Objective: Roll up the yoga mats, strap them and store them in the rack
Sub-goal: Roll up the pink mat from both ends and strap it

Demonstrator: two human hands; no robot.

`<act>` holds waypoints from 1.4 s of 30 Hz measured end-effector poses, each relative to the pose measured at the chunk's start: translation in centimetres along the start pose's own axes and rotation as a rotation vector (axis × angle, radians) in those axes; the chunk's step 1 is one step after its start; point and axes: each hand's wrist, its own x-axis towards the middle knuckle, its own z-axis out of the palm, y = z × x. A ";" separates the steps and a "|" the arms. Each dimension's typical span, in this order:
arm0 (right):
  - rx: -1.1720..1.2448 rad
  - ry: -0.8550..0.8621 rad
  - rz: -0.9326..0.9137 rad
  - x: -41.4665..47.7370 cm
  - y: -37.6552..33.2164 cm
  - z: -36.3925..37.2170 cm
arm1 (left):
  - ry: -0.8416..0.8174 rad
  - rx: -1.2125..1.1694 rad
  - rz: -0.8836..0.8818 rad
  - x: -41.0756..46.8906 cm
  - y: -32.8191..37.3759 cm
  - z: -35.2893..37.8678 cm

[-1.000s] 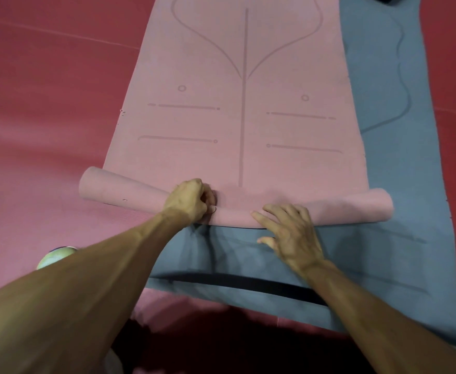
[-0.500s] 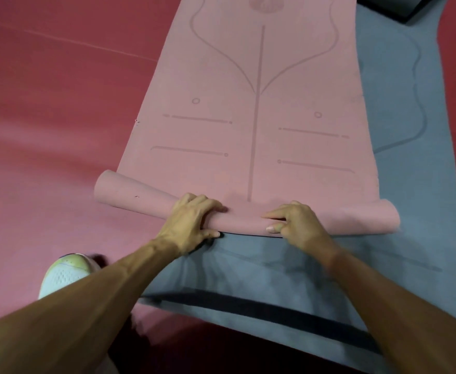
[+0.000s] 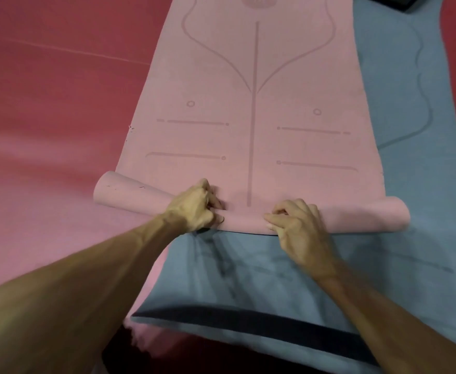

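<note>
A pink yoga mat (image 3: 254,109) with printed alignment lines lies flat on top of a blue-grey yoga mat (image 3: 416,147). Its near end is curled into a loose roll (image 3: 244,221) that runs crosswise, wider at the left end. My left hand (image 3: 194,207) grips the roll left of centre, fingers curled over its top. My right hand (image 3: 298,225) grips it right of centre, fingers bent around the front of the roll. The blue-grey mat's near edge shows a dark band (image 3: 248,319).
Red padded flooring (image 3: 54,109) surrounds the mats on the left and far right. A dark object (image 3: 399,2) sits at the top right corner on the blue-grey mat. My forearms cross the lower part of the view.
The roll has turned a little further away from me. My right hand went from lying flat on it to curling around it. The shoe at lower left has left the view.
</note>
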 end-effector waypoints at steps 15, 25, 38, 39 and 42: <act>0.136 -0.300 0.105 4.3 1.5 1.4 | 0.406 0.182 -0.011 0.4 0.8 1.8; 0.190 -0.441 0.133 6.7 1.4 -0.1 | 0.201 0.211 0.153 0.2 -0.1 0.7; -0.305 -0.111 -0.027 2.4 1.7 2.6 | 0.040 0.090 0.009 5.4 0.0 -0.8; -0.327 -0.121 -0.041 2.7 1.8 2.7 | 0.047 0.131 0.029 5.4 0.2 -0.9; -0.390 -0.219 -0.037 4.1 1.8 2.5 | 0.116 0.143 0.013 5.0 0.9 -1.3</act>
